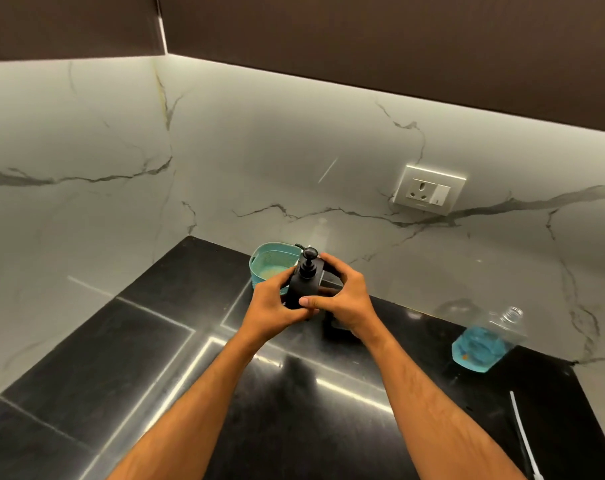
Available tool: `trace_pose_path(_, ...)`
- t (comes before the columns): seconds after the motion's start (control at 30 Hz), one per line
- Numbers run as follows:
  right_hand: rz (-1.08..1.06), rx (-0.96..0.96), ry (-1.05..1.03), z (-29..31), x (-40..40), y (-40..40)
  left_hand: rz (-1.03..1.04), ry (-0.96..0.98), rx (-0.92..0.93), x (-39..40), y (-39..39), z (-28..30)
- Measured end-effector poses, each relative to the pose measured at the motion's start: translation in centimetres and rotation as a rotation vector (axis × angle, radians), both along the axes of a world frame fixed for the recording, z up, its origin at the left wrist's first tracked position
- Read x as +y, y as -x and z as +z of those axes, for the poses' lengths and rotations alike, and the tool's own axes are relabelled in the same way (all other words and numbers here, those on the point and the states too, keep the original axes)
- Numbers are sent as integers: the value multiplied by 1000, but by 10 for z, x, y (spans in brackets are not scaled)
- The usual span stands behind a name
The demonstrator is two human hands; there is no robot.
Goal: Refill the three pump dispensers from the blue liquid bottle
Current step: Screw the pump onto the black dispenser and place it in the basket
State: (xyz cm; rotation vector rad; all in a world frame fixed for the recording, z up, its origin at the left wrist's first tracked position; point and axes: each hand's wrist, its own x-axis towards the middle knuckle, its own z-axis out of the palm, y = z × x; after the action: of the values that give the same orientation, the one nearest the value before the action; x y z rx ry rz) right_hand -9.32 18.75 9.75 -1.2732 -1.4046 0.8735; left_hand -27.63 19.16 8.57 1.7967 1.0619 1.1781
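A black pump dispenser (303,277) stands on the dark countertop (176,341) near the back wall. My left hand (277,306) grips its body from the left and my right hand (342,296) wraps it from the right. Behind my right hand sits a second black dispenser (335,325), mostly hidden. The clear bottle (484,337) holding blue liquid stands at the right with its neck uncapped, apart from both hands.
A teal basket (264,263) sits against the marble wall behind the dispensers. A wall socket (429,192) is above the counter. A thin white tube (523,434) lies at the counter's right front edge.
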Motion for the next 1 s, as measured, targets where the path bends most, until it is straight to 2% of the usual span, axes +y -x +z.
trace_pose_path(0.5, -12, 65, 12, 2, 84, 48, 125, 1, -11, 82, 22, -9)
trace_pose_path(1.0, -172, -165, 57, -23, 129, 58, 133, 111, 2, 142, -2, -55)
